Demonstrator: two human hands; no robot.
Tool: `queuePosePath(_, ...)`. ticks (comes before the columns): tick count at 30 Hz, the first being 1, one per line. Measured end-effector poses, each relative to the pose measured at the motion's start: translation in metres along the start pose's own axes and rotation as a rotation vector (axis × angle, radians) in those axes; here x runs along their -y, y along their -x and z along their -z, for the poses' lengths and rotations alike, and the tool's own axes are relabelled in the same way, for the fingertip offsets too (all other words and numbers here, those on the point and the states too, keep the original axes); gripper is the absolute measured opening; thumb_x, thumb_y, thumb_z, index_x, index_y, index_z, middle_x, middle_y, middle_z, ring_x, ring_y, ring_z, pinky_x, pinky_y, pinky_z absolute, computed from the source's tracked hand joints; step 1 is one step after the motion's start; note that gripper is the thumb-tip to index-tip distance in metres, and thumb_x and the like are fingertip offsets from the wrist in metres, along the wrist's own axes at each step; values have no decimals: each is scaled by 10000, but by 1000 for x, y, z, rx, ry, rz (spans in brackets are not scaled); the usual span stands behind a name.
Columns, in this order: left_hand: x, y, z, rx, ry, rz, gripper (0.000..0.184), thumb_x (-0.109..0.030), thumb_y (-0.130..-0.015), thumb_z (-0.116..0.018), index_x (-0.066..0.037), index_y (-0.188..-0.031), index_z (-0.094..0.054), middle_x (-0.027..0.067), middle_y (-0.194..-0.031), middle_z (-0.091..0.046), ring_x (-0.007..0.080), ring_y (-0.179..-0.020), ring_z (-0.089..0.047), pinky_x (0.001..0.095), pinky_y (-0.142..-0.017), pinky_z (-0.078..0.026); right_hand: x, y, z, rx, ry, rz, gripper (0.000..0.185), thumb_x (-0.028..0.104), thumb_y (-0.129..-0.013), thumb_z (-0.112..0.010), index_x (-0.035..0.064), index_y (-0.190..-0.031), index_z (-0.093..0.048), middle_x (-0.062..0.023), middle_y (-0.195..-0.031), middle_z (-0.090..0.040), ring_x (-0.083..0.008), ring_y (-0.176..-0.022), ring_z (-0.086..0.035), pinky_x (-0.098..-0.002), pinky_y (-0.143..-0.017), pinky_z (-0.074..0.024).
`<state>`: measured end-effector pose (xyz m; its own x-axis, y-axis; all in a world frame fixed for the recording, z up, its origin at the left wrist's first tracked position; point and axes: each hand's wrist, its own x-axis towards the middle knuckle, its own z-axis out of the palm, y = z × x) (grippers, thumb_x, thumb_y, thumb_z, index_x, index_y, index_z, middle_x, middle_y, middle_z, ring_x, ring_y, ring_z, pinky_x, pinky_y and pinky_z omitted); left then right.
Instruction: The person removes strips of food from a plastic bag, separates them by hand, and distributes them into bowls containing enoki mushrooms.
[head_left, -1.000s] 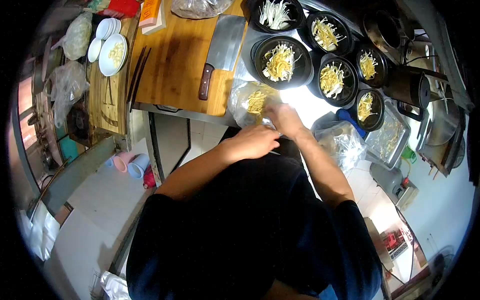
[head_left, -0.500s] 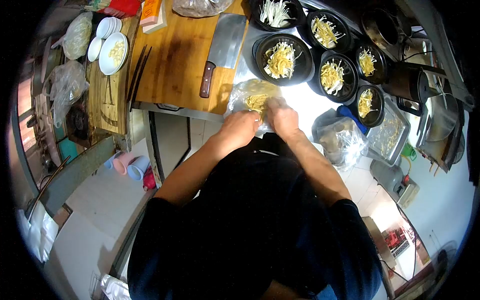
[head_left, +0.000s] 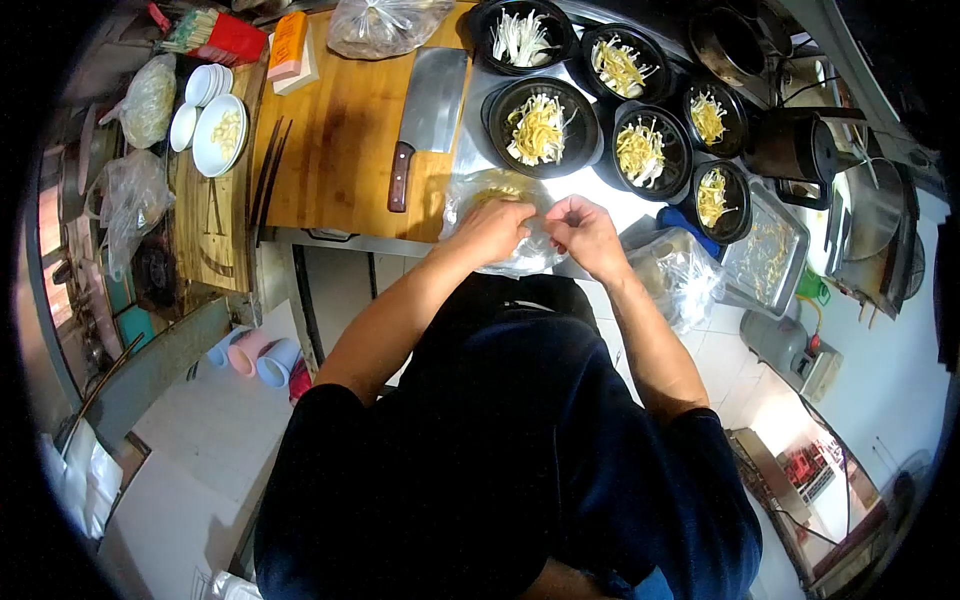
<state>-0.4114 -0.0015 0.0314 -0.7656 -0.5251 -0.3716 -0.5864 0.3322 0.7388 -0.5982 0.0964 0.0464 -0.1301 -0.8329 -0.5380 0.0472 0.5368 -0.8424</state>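
Note:
A clear plastic bag (head_left: 520,262) lies at the counter's front edge, with yellow strips partly visible inside. My left hand (head_left: 497,232) is over its opening, fingers curled and pressed on the plastic, covering most of the strips. Just right of it, my right hand (head_left: 584,234) pinches at the bag's right edge; the fingertips are close together. Behind the bag stands a black pot (head_left: 541,128) of white enoki mushrooms and yellow strips. More black pots with similar contents stand to the right, one of them (head_left: 652,152) nearest my right hand.
A cleaver (head_left: 428,115) lies on the wooden board (head_left: 330,150), left of the pots. Chopsticks (head_left: 271,180) rest along the board's left edge. Another plastic bag (head_left: 677,275), a blue cloth (head_left: 690,228) and a metal tray (head_left: 768,250) are at right. White bowls (head_left: 217,150) stand far left.
My left hand has moved over the bag's opening and hides the yellow strips. My right hand has shifted slightly right, away from the left. The camera view has shifted a little.

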Motion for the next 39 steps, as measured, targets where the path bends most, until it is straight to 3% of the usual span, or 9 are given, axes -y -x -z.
queuePosePath(4,18,-8,-13,44,-100,-105,227,-201,-930,-715,-74,-1116,-741,180,-1099,-730,377,-987,-709,482,-875,-551,3,9,3,-12,71,8,75,19,-920,-719,13,-988,-690,-4,-806,-690,-67,-653,-623,-254,-570,-502)
queuePosePath(7,16,1,-2,-34,7,9,190,-219,-943,-700,-96,-1072,-767,163,-1081,-744,361,-978,-716,467,-868,-555,13,22,-2,-94,242,25,121,0,-887,-710,1,-1008,-695,-81,-849,-743,-184,-684,-708,-334,-617,-554)
queuePosePath(10,17,-1,5,-69,62,161,229,-270,-960,-690,-132,-1122,-775,142,-1052,-764,337,-971,-725,447,-870,-559,15,30,-16,-147,580,301,169,-3,-847,-677,19,-1012,-702,-256,-941,-725,-449,-818,-715,-474,-749,-577)
queuePosePath(13,15,-4,12,-97,92,200,244,-297,-968,-689,-133,-1124,-782,139,-1051,-773,318,-972,-735,429,-864,-564,-5,14,-36,96,939,162,156,186,-915,-691,48,-965,-743,-210,-919,-752,-402,-834,-733,-477,-760,-583)
queuePosePath(19,23,-4,6,-133,139,230,249,-289,-963,-688,-116,-1117,-778,137,-1039,-777,319,-949,-743,416,-844,-565,-47,-19,-71,59,1082,-49,283,322,-900,-682,51,-949,-750,-229,-950,-755,-431,-876,-728,-508,-814,-586)
queuePosePath(26,18,13,13,-140,329,245,234,-219,-959,-711,-48,-1109,-764,129,-940,-774,221,-857,-731,358,-783,-566,-50,2,-62,-89,870,47,236,237,-891,-651,19,-946,-720,-239,-934,-753,-414,-896,-738,-518,-822,-583)
queuePosePath(29,13,28,15,-130,385,261,208,-180,-967,-717,-25,-1099,-759,103,-890,-762,163,-823,-705,322,-752,-560,-41,14,-49,-85,732,25,174,175,-874,-690,13,-936,-700,-206,-847,-750,-331,-785,-749,-456,-745,-585)
queuePosePath(34,10,46,-3,-127,555,142,199,-90,-942,-753,-16,-1126,-741,65,-914,-761,140,-784,-678,300,-717,-560,-11,28,-43,-35,152,-158,95,68,-936,-725,40,-925,-635,-22,-739,-663,-93,-656,-636,-252,-501,-508)
queuePosePath(39,-5,40,10,37,505,269,254,-87,-947,-737,7,-1181,-708,74,-988,-757,127,-815,-703,275,-645,-567,11,32,-45,-129,-45,-36,70,22,-886,-709,12,-948,-677,-55,-778,-699,-112,-654,-644,-274,-565,-529)
